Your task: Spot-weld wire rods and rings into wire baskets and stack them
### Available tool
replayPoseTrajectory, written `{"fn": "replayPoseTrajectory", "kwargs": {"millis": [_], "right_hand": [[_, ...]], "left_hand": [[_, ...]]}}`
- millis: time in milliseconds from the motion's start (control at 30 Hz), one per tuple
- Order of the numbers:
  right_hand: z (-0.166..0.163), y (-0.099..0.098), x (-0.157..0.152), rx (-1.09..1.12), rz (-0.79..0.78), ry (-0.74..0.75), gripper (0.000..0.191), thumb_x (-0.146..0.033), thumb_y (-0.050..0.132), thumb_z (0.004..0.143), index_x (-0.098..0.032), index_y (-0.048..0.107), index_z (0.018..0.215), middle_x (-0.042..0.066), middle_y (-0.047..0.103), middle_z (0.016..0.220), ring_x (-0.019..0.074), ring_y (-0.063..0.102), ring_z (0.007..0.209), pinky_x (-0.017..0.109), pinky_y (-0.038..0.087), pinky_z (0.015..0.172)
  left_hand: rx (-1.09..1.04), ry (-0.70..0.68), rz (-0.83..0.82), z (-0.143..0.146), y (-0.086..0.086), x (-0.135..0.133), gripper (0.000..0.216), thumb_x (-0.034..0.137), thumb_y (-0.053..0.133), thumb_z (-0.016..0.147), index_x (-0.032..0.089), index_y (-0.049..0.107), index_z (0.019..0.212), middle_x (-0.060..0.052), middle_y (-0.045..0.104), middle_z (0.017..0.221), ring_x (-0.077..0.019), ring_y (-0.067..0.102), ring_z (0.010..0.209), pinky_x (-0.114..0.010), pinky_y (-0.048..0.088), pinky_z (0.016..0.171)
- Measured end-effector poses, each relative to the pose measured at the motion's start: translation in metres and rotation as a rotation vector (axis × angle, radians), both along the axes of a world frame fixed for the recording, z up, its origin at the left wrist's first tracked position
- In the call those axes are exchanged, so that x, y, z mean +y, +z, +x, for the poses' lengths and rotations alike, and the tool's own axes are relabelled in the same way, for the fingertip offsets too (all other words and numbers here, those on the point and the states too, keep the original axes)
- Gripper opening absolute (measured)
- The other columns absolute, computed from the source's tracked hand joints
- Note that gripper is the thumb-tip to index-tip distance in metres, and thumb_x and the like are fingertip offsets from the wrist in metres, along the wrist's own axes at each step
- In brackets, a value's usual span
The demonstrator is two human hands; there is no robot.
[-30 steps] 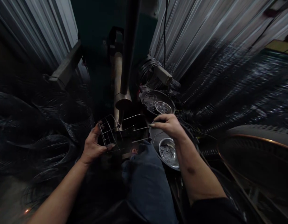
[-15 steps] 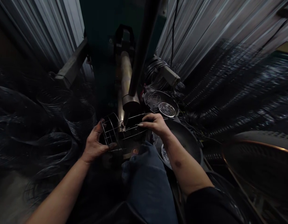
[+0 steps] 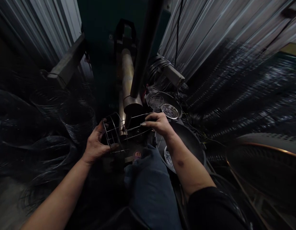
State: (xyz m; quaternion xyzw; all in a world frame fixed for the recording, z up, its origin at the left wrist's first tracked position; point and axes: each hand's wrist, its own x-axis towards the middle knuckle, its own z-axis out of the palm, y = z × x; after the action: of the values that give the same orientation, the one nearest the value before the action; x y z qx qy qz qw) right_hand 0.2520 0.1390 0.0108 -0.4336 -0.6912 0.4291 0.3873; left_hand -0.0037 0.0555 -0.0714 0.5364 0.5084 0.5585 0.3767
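Observation:
A small wire basket (image 3: 112, 130), with curved rims and thin cross wires, is held on its side between my two hands. My left hand (image 3: 95, 145) grips its left end, thumb below and fingers on the upper wires. At the right end, the thumb and fingertips of my right hand (image 3: 159, 124) are pinched together on the wires. The basket sits around the tips of a spot welder (image 3: 127, 68). Its pointed upper electrode (image 3: 127, 122) meets the basket's wires near the lower metal post (image 3: 122, 110); exact contact is too dark to tell.
To the right, a dark round pan (image 3: 188, 140) and a smaller tray (image 3: 170, 111) hold small metal pieces. Wire coils (image 3: 159, 72) hang behind them. Stacked wire rings (image 3: 77, 119) stand at left. A large basin (image 3: 265, 153) lies far right, and my knee (image 3: 150, 182) is below.
The view has shifted slightly, so the welder appears a little higher and further left. Both hands keep their hold on the wire basket, with little movement against the electrodes.

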Motion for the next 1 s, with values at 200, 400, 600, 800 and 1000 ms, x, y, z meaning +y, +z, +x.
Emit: {"fn": "replayPoseTrajectory", "kwargs": {"millis": [200,400,600,800,1000], "right_hand": [[0.0018,-0.0031,0.0052,-0.007,-0.011,0.011,0.028,-0.038,0.082,0.053,-0.015,0.069,0.06,-0.001,0.058,0.057,0.0102,0.048,0.054,0.025,0.036,0.052],[0.003,-0.0042,0.0084,-0.033,0.001,0.008,0.029,-0.04,0.081,0.054,-0.015,0.068,0.061,-0.001,0.058,0.058,0.0108,0.049,0.056,0.025,0.037,0.055],[0.002,-0.0017,0.0084,-0.027,-0.026,0.0,0.029,-0.039,0.082,0.052,-0.015,0.067,0.059,-0.001,0.057,0.056,0.0107,0.048,0.054,0.025,0.036,0.054],[-0.0003,0.0013,0.0082,-0.014,-0.044,-0.012,0.03,-0.039,0.082,0.051,-0.014,0.067,0.059,-0.002,0.055,0.055,0.0097,0.047,0.054,0.025,0.035,0.053],[-0.0007,-0.0014,0.0112,0.009,-0.037,-0.023,0.035,-0.043,0.082,0.049,-0.014,0.066,0.06,-0.003,0.052,0.055,0.0097,0.046,0.055,0.025,0.036,0.054]], "left_hand": [[-0.004,-0.011,0.009,-0.001,-0.0055,0.0036,0.11,0.032,0.089,0.044,0.022,0.038,0.141,-0.012,0.048,0.136,-0.0306,0.049,0.123,-0.049,0.035,0.108],[-0.041,-0.028,-0.024,0.0008,-0.003,0.0044,0.111,0.031,0.089,0.044,0.02,0.037,0.141,-0.013,0.051,0.132,-0.0309,0.051,0.121,-0.051,0.036,0.107],[-0.049,-0.025,-0.037,0.0017,-0.0027,0.0066,0.112,0.033,0.089,0.043,0.02,0.037,0.141,-0.012,0.052,0.129,-0.0305,0.05,0.122,-0.051,0.035,0.107],[-0.087,-0.027,-0.043,0.0024,-0.0024,0.0077,0.105,0.032,0.089,0.043,0.02,0.043,0.137,-0.011,0.055,0.126,-0.0316,0.053,0.118,-0.05,0.038,0.106],[-0.047,-0.04,-0.13,0.003,0.0019,0.006,0.102,0.033,0.088,0.044,0.019,0.045,0.135,-0.011,0.059,0.121,-0.0315,0.056,0.114,-0.051,0.041,0.103]]}}
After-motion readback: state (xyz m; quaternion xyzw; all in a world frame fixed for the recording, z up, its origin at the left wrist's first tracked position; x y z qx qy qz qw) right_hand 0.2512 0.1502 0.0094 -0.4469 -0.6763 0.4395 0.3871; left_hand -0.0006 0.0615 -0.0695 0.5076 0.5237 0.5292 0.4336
